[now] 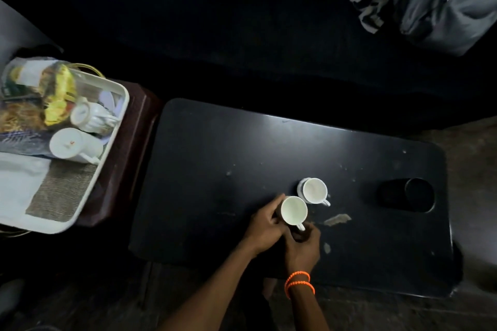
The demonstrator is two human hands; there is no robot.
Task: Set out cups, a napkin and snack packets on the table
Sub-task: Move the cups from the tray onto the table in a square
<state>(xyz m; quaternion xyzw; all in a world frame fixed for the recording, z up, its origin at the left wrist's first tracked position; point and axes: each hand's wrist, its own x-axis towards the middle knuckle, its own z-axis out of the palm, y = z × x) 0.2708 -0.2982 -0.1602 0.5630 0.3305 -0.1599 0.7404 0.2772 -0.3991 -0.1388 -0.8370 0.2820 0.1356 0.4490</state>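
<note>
1. While the fingers of the left hand [265, 223] curl round the side of the near white ceramic cup [294, 210], the right hand [302, 246], with orange bead bracelets [299, 283] at its wrist, pinches that cup's small handle; both hands are closed on this one cup.
2. As I judge it, the step is seating this cup upright just beside the second white ceramic cup [315, 191], which stands behind it, rims almost touching. Lower it flat, turn the handle to match the neighbour's, and let go gently so the two do not knock.
3. Both cups stand near the front middle of the scuffed black rectangular table [215, 148]; a dark round cup holder [419, 195] is well to the right of the cups.
4. Left of the table, a white plastic tray [118, 126] on a dark red stool [134, 142] holds two more white cups lying on their sides, snack packets [48, 94] and a folded white napkin [18, 180].
5. Beyond the table, a grey bag [443, 8] lies in a dim room.
</note>
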